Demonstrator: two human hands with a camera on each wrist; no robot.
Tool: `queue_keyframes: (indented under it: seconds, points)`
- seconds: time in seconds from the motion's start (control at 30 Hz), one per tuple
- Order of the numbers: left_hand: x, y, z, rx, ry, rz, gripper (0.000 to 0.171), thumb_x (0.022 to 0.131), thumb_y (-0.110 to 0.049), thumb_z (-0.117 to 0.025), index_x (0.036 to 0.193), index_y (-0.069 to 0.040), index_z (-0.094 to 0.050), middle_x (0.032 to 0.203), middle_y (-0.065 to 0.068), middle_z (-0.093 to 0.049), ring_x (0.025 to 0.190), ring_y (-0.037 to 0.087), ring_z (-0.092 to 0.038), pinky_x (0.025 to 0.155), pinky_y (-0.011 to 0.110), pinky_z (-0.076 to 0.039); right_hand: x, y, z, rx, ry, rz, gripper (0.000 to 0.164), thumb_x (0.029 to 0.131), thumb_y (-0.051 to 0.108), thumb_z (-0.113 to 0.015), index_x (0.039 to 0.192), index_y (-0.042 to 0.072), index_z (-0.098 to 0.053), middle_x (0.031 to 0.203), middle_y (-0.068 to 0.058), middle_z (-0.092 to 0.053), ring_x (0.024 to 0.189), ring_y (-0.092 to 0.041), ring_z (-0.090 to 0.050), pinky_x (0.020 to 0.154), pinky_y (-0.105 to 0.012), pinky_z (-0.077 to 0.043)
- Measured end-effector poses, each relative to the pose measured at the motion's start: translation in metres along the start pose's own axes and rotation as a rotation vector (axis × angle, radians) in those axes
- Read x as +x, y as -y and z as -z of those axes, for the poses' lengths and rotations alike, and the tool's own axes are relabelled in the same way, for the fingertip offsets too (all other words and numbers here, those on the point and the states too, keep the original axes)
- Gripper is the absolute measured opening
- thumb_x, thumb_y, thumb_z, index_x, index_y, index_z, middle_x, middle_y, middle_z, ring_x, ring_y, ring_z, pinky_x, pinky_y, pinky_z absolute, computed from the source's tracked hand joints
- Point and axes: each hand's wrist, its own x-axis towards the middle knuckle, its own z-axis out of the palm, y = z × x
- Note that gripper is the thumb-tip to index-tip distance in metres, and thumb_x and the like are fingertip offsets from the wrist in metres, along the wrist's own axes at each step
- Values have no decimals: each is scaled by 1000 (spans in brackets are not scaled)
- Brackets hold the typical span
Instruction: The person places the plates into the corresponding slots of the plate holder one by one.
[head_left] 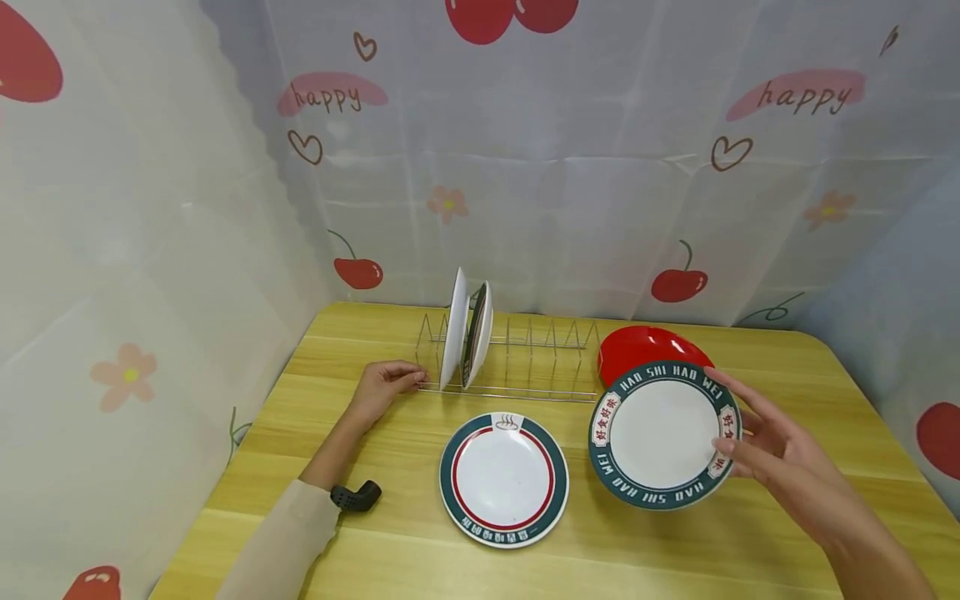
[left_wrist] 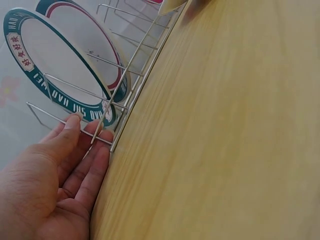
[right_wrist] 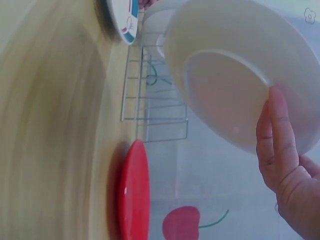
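My right hand (head_left: 772, 437) holds a white plate with a green lettered rim (head_left: 663, 433) above the table, thumb on its face and fingers on its underside (right_wrist: 225, 95). With my left hand (head_left: 386, 390) I pinch the left end of a wire dish rack (head_left: 517, 393). Two plates stand on edge in the rack's left part: a plate seen from its white back (head_left: 453, 333) and another patterned plate (head_left: 480, 337) beside it. Flat on the table in front of the rack lies a plate with green and red rings (head_left: 504, 481).
A red plate (head_left: 645, 350) lies at the rack's right end, partly hidden behind the held plate. The wooden table (head_left: 405, 533) meets a printed curtain (head_left: 525, 208) at the back. A black band (head_left: 356, 497) is on my left wrist.
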Motion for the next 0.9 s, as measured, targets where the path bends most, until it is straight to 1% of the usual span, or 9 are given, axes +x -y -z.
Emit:
queue_keyframes:
  seconds: [0.1,0.27,0.33,0.47,0.6,0.77,0.8,0.9]
  points:
    - [1,-2,-1,-6,-9,7,21,96,-8,-70,109,7,-74,105,19,-75,94,17,-75,80,34,-63,3,9,-5,23,0,29,68,104,-4,-48,162,23,-25,138,-6,-48,100,-24,-67,79,-39,-64]
    - [0,-5,-1,-7,-4,25,22,97,-7,-69,110,9,-73,108,25,-73,94,16,-74,81,35,-63,11,23,-14,57,-31,39,70,103,-4,-51,162,23,-27,140,-8,-45,100,-22,-67,79,-37,-64]
    - [-1,-5,-1,-8,3,30,22,97,-7,-69,110,9,-73,109,25,-73,94,17,-74,82,35,-63,15,29,-18,56,-49,31,69,102,-2,-53,161,25,-29,139,-7,-46,100,-22,-67,80,-36,-64]
    - [-1,-4,-1,-13,6,35,22,97,-8,-69,111,8,-73,109,22,-74,95,17,-74,82,34,-63,25,41,-26,62,-78,22,70,101,1,-59,160,27,-32,131,-8,-52,95,-21,-68,78,-32,-63]
    - [-1,-4,-1,-5,5,25,21,97,-7,-68,111,8,-73,107,20,-74,95,17,-74,82,34,-63,37,49,-34,67,-90,26,71,100,3,-62,160,28,-32,135,-12,-49,94,-19,-68,78,-32,-64]
    - [0,-2,0,-2,9,32,22,97,-8,-69,111,8,-73,108,19,-75,96,16,-74,83,34,-62,51,55,-41,13,-115,15,71,100,10,-65,159,32,-34,143,-13,-42,100,-17,-67,79,-31,-63]
    - [0,-2,0,-4,6,36,22,97,-8,-69,111,8,-74,108,19,-75,96,16,-74,83,34,-62,54,56,-43,-9,-125,9,70,100,13,-66,159,34,-35,144,-11,-42,102,-15,-66,79,-30,-63]
    - [0,-3,0,-1,1,45,22,97,-9,-70,111,7,-74,109,21,-74,96,16,-74,83,34,-63,63,58,-48,-57,-124,8,71,99,16,-67,159,36,-34,147,-13,-41,108,-16,-64,79,-32,-63]
